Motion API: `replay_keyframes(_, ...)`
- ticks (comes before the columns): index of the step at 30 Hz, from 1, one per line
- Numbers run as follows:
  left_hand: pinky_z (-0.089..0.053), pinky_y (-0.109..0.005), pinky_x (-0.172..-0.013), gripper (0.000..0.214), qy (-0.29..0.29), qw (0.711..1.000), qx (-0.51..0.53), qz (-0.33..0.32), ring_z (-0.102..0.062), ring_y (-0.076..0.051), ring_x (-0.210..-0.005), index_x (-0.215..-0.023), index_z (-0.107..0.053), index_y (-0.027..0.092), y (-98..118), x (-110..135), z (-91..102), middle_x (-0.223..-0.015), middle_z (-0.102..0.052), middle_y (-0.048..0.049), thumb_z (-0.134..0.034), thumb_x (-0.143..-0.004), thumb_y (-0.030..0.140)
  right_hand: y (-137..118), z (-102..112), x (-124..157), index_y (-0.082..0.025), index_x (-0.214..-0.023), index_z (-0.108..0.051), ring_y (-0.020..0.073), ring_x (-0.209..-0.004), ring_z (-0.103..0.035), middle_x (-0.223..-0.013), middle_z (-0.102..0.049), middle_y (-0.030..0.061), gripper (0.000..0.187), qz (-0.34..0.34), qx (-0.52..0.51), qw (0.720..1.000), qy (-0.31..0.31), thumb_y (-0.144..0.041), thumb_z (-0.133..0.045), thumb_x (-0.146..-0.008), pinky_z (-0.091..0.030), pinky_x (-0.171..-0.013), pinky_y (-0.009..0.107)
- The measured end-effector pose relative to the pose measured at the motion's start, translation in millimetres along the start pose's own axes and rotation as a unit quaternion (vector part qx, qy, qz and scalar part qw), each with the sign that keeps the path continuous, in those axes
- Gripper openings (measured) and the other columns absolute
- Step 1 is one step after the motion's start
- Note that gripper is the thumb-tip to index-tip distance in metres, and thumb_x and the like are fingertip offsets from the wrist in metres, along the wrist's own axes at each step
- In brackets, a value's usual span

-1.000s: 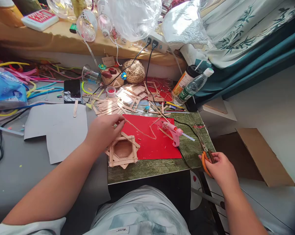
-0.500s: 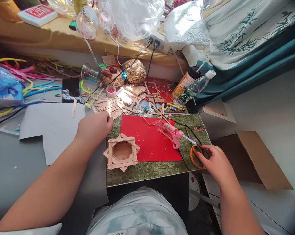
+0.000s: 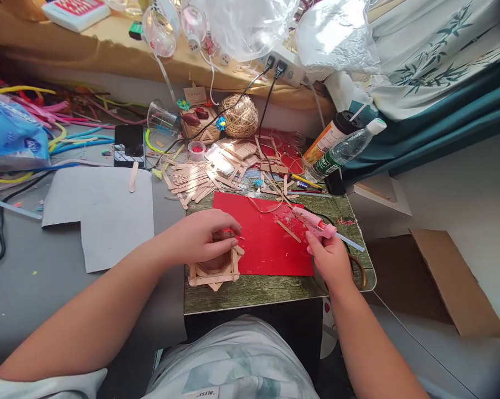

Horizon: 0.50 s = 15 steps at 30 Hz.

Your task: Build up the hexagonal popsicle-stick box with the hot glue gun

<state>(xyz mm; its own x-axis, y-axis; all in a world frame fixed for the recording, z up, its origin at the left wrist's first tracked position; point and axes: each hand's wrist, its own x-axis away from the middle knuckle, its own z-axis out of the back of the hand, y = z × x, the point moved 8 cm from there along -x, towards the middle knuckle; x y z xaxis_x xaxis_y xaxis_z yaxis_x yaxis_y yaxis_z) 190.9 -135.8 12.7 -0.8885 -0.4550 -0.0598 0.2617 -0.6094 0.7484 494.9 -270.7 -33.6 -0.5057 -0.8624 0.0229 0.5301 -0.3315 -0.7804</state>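
My right hand [image 3: 330,257] is closed around the grip of a pink glue gun [image 3: 314,220], a glue stick jutting from its rear. The gun is above the right edge of a red sheet [image 3: 266,257]. Scissors [image 3: 360,271] with orange handles lie partly hidden behind this hand. My left hand [image 3: 206,235] hovers over a box of stacked craft sticks [image 3: 214,279], thumb and fingers apart, hiding the box's far side. Whether it touches the box I cannot tell. A single craft stick [image 3: 289,231] rests on the red sheet.
Behind the sheet lies a pile of loose craft sticks [image 3: 191,180]. A plastic bottle [image 3: 347,149] and a paper cup [image 3: 330,133] stand at the back right. Grey card [image 3: 117,221] and a phone [image 3: 129,145] lie left. Black cords [image 3: 266,105] cross the back.
My left hand has moved from the stick pile to above the box. My right hand has let go of the scissors and taken hold of the glue gun.
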Motion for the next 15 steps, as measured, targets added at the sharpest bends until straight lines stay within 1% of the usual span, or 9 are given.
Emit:
replay_keyframes(2,-0.053,-0.034,-0.095,0.024,-0.015,1.0,-0.005,-0.007,-0.071,-0.023,-0.107,-0.113,-0.074,0.024,3,-1,-2.3,-0.116,-0.078,-0.0069,-0.058,-0.102,0.038,-2,4,13,-0.016,-0.115,-0.073,0.0203,-0.069,-0.068,-0.083,-0.075,0.0061,0.042,-0.034,-0.073,0.997,-0.011,-0.053,-0.069,-0.095,-0.056,-0.06,0.031)
replay_keyframes(3,-0.053,-0.034,-0.093,0.024,-0.02,1.0,-0.006,-0.007,-0.071,-0.023,-0.105,-0.113,-0.074,0.024,3,-1,-2.9,-0.114,-0.078,-0.0065,-0.058,-0.102,0.038,-5,2,21,-0.017,-0.114,-0.074,0.0197,-0.066,-0.067,-0.078,-0.073,0.0048,0.039,-0.04,-0.095,0.994,-0.04,-0.051,-0.07,-0.095,-0.054,-0.057,0.029)
replay_keyframes(5,-0.052,-0.032,-0.089,0.022,-0.022,1.0,-0.007,-0.004,-0.071,-0.022,-0.1,-0.112,-0.074,0.025,2,-2,-3.5,-0.11,-0.079,-0.0053,-0.06,-0.101,0.037,-19,-4,38,-0.018,-0.111,-0.075,0.0201,-0.064,-0.066,-0.073,-0.071,0.0039,0.034,-0.023,-0.102,0.989,-0.105,-0.047,-0.072,-0.095,-0.054,-0.057,0.03)
replay_keyframes(6,-0.052,-0.032,-0.087,0.021,-0.023,1.0,-0.009,-0.002,-0.071,-0.021,-0.098,-0.111,-0.074,0.025,1,-2,-4.0,-0.108,-0.079,-0.0045,-0.061,-0.1,0.036,-27,-5,47,-0.019,-0.111,-0.075,0.0208,-0.064,-0.067,-0.075,-0.072,0.0042,0.031,-0.006,-0.095,0.989,-0.117,-0.046,-0.073,-0.094,-0.056,-0.058,0.032)
replay_keyframes(7,-0.051,-0.031,-0.085,0.02,-0.023,1.0,-0.011,0.001,-0.071,-0.021,-0.097,-0.111,-0.074,0.025,0,-2,-4.6,-0.107,-0.079,-0.0038,-0.062,-0.099,0.036,-35,-7,55,-0.021,-0.114,-0.075,0.0218,-0.068,-0.069,-0.081,-0.074,0.0054,0.03,0.014,-0.082,0.987,-0.138,-0.043,-0.073,-0.095,-0.058,-0.062,0.033)
replay_keyframes(9,-0.051,-0.031,-0.083,0.019,-0.022,1.0,-0.015,0.006,-0.071,-0.021,-0.097,-0.111,-0.075,0.026,-2,-2,-5.7,-0.107,-0.079,-0.003,-0.064,-0.098,0.035,-53,-16,70,-0.023,-0.118,-0.074,0.0232,-0.078,-0.071,-0.096,-0.077,0.0077,0.026,0.061,-0.059,0.977,-0.195,-0.039,-0.071,-0.097,-0.06,-0.069,0.035)
replay_keyframes(11,-0.051,-0.031,-0.082,0.019,-0.019,1.0,-0.016,0.016,-0.071,-0.021,-0.096,-0.111,-0.075,0.026,-3,-2,-6.3,-0.107,-0.079,-0.0028,-0.065,-0.097,0.036,-66,-26,81,-0.025,-0.119,-0.072,0.0244,-0.089,-0.073,-0.106,-0.077,0.0085,0.022,0.092,-0.04,0.965,-0.241,-0.035,-0.066,-0.1,-0.06,-0.078,0.036)
replay_keyframes(13,-0.051,-0.031,-0.082,0.019,-0.018,0.999,-0.015,0.025,-0.072,-0.021,-0.096,-0.11,-0.076,0.026,-5,-2,-6.7,-0.107,-0.08,-0.0029,-0.065,-0.098,0.037,-76,-33,86,-0.025,-0.118,-0.071,0.0245,-0.093,-0.072,-0.107,-0.076,0.008,0.019,0.108,-0.023,0.958,-0.265,-0.032,-0.062,-0.103,-0.06,-0.082,0.035)
replay_keyframes(15,-0.051,-0.031,-0.081,0.02,-0.02,0.999,-0.017,0.03,-0.072,-0.021,-0.095,-0.11,-0.076,0.026,-5,-2,-7.1,-0.107,-0.08,-0.0032,-0.066,-0.098,0.037,-83,-38,88,-0.025,-0.116,-0.071,0.0241,-0.093,-0.072,-0.105,-0.076,0.0075,0.017,0.121,-0.011,0.953,-0.278,-0.03,-0.06,-0.103,-0.059,-0.083,0.035)
